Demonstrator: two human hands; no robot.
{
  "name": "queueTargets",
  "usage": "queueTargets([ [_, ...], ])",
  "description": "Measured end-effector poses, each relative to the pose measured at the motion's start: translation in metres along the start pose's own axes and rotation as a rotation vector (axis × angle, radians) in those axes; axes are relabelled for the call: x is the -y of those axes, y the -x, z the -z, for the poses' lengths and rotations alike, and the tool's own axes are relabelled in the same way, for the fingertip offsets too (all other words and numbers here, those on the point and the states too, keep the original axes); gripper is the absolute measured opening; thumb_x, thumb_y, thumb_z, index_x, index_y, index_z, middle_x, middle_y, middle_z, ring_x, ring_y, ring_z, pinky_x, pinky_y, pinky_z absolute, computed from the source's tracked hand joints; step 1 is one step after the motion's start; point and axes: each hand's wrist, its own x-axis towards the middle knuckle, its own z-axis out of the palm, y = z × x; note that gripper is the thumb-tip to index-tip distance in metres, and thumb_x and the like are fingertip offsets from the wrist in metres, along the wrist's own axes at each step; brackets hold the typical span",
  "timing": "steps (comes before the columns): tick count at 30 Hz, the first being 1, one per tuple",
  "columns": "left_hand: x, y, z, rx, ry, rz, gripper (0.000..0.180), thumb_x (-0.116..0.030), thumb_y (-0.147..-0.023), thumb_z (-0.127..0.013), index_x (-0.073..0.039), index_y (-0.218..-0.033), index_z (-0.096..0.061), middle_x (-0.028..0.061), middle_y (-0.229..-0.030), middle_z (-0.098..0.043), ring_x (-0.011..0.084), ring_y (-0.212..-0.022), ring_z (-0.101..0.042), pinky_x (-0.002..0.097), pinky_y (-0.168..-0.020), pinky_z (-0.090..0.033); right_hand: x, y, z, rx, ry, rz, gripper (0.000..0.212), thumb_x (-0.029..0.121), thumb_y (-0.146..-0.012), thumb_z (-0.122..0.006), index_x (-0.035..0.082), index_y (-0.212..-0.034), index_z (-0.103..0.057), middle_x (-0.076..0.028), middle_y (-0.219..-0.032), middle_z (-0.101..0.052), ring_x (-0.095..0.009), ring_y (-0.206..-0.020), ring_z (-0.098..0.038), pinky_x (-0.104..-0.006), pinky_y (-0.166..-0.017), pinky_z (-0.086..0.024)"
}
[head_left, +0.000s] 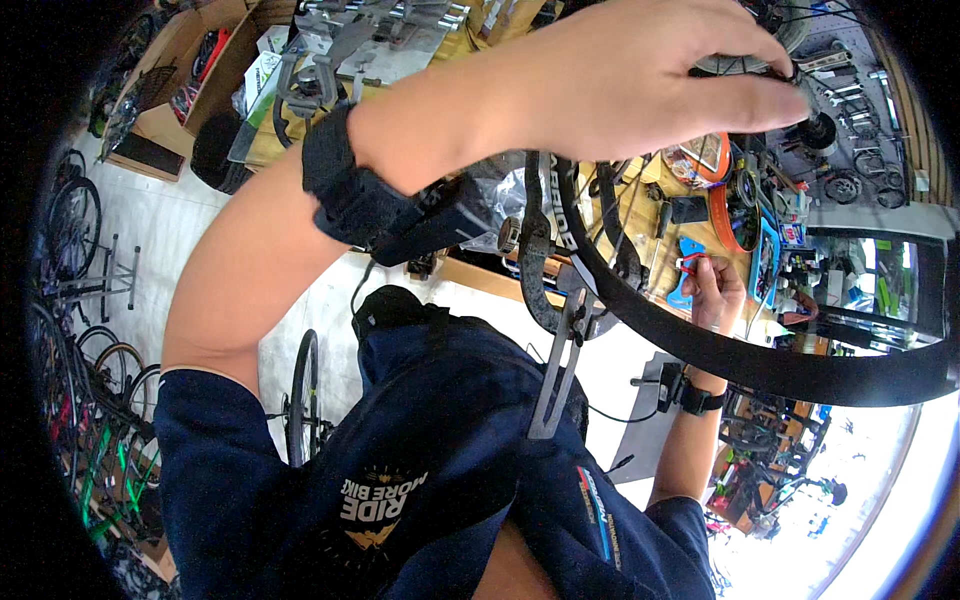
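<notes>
A bicycle wheel stands in a truing stand (538, 240), its black rim (760, 355) curving across the right of the view. My left arm reaches over the wheel from the left. My left hand (650, 85) has thumb and forefinger nearly together beside the dark wheel hub (820, 132); what lies between the tips is hidden. On the far side of the rim, my right hand (715, 290) pinches a small red spoke wrench (688, 262). Just behind it, a flat blue tool (684, 285) shows at the bench. A slotted metal gauge arm (560, 370) hangs toward my shirt.
The wooden workbench (655, 215) carries orange-rimmed bowls (735, 215), a blue tray (766, 260) and loose tools. A clamp-like metal tool (310, 85) sits at upper left. Tools hang on the grey pegboard (860, 130). Bicycles (110, 390) and a cardboard box (190, 95) stand on the left.
</notes>
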Motion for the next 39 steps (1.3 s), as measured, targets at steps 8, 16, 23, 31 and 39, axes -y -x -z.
queueTargets([
  [8,0.036,0.008,-0.014,-0.071,-0.201,-0.167,0.049,-0.045,-0.101,-0.043,0.000,-0.107,-0.062,0.0115,-0.102,-0.059,0.0185,-0.093,-0.054,0.0320,-0.080,-0.045,0.003,0.001,-0.009,-0.011,0.030,-0.007,0.012,0.011,-0.094,-0.063,0.000,-0.090,-0.062,-0.006,-0.077,-0.065,-0.010,-0.057,-0.057,-0.0225,-0.051,-0.044],
  [16,0.077,0.032,-0.034,-0.020,0.042,0.200,0.048,-0.043,-0.100,-0.048,-0.003,-0.124,-0.060,0.0063,-0.115,-0.053,0.0170,-0.106,-0.053,0.0287,-0.091,-0.042,0.000,0.000,-0.003,0.018,0.055,-0.006,0.014,0.013,-0.095,-0.063,0.000,-0.090,-0.062,-0.006,-0.077,-0.065,-0.011,-0.058,-0.058,-0.0221,-0.053,-0.045],
  [23,0.119,0.030,-0.036,0.095,0.108,0.523,0.049,-0.042,-0.101,-0.048,0.002,-0.118,-0.060,0.0020,-0.096,-0.059,0.0104,-0.091,-0.053,0.0243,-0.084,-0.042,0.000,0.005,-0.002,-0.018,0.087,-0.058,0.012,0.011,-0.095,-0.061,0.000,-0.093,-0.061,-0.005,-0.079,-0.064,-0.010,-0.059,-0.057,-0.0231,-0.055,-0.046],
  [31,0.117,0.026,-0.029,0.109,0.046,0.416,0.038,-0.034,-0.099,-0.055,0.001,-0.109,-0.065,0.0013,-0.089,-0.066,0.0095,-0.087,-0.058,0.0258,-0.082,-0.046,-0.006,0.009,0.001,-0.021,0.012,-0.088,0.014,0.012,-0.095,-0.061,-0.001,-0.093,-0.061,-0.005,-0.079,-0.063,-0.010,-0.061,-0.057,-0.0227,-0.057,-0.048],
  [39,0.065,0.004,-0.035,0.003,0.358,0.302,0.027,-0.024,-0.096,-0.061,0.000,-0.086,-0.065,0.0009,-0.076,-0.063,0.0072,-0.069,-0.058,0.0234,-0.069,-0.048,-0.010,0.005,0.000,-0.025,0.004,-0.072,0.012,0.011,-0.095,-0.061,0.000,-0.092,-0.061,-0.005,-0.080,-0.063,-0.010,-0.061,-0.058,-0.0230,-0.056,-0.048],
])
